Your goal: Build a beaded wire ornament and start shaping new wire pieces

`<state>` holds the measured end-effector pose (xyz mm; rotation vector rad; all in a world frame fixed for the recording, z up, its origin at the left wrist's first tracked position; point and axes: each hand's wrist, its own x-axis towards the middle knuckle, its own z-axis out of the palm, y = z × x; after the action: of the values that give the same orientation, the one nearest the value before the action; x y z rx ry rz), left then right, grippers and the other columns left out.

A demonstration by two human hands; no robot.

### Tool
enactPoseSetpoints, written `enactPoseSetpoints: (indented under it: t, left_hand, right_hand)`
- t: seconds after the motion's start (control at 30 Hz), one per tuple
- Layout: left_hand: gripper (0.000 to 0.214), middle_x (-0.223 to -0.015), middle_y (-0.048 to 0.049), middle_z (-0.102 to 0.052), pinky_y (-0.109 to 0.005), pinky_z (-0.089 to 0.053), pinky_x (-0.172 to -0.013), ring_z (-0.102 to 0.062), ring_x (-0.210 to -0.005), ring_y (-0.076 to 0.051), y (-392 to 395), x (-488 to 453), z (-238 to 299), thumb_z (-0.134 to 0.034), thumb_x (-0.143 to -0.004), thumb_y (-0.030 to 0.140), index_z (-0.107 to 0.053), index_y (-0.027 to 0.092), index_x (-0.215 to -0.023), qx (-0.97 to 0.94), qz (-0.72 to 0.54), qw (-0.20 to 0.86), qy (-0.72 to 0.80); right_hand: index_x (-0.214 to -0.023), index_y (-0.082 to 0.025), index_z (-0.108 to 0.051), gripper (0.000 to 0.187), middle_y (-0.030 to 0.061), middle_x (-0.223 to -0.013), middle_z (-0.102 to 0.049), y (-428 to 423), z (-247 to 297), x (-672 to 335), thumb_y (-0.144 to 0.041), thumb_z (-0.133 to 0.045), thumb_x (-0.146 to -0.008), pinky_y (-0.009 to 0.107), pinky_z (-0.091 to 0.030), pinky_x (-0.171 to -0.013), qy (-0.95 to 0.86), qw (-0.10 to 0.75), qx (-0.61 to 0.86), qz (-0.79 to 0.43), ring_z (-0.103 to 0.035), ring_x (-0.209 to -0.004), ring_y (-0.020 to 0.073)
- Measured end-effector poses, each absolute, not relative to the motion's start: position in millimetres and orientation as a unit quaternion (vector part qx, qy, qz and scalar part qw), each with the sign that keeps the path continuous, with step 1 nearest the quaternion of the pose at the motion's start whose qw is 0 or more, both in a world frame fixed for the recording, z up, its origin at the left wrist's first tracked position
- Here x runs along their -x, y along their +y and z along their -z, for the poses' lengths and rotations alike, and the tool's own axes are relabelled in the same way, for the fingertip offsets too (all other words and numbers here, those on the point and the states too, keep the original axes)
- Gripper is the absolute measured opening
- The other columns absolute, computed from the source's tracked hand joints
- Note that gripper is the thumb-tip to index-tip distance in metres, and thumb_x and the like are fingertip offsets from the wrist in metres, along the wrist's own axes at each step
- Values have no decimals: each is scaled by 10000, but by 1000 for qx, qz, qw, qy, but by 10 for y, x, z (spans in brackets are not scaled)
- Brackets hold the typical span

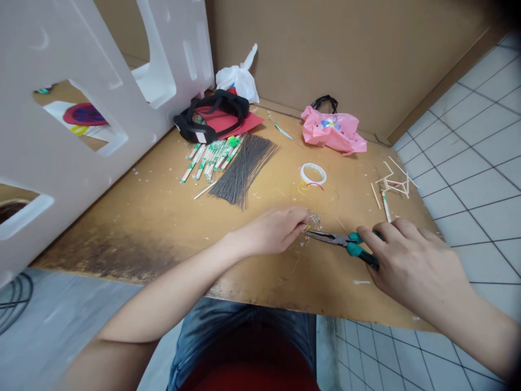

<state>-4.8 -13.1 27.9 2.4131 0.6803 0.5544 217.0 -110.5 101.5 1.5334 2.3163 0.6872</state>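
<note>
Pliers [344, 239], along with a small looped piece [314, 219], over the near, right-of-middle part of a brown tabletop [252, 282]. Beyond the left forearm, farther from the body, a slanted bundle of thin grey rods [244, 168], apart from both hands. On the right, the right hand [411, 255], fingers wrapped around the green-and-black handles, with no other hold to be seen. Opposite, the left hand [280, 231], curled almost to a fist, thumb and fingers drawn into a pinch at the looped piece, fingertips partly hidden. Between the hands, the long axis of the pliers: nearly level across the view, handles rightward, nose aimed left and slightly away from the body, straight at the left fingertips. Jaws close together; too small to tell a grip from a mere touch. Beyond the pinch, apart from both hands, a white tape ring [303, 175]. Smaller, the looped piece, just past the left fingertips and mostly on the far side of the nose; nearer to the left hand. Smallest, a yellow bit [308, 228] beside the nose tip.
</note>
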Motion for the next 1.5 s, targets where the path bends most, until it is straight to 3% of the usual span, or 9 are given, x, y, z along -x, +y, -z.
enactPoseSetpoints:
  t: [0.57,1.5]
  left_hand:
    - [35,-705,14,-442,-233,-329,-574,-393,-606,-100,-118,51,-275,-397,-797,155,-417,176,-777,-880,-245,336,231]
    - [44,-705,19,-459,-218,-327,-577,-409,-606,-88,-140,25,-254,-401,-806,139,-424,166,-781,-880,-254,326,236]
  right_hand:
    - [-901,-180,-605,227,72,-703,-571,-1121,-1038,-2135,-171,-529,-687,327,-295,-614,810,136,-514,-247,-479,-738,239]
    - [-726,-185,-554,63,38,-611,-537,-1186,-937,-2172,-201,-492,-722,295,-258,-555,803,108,-527,-258,-497,-646,195]
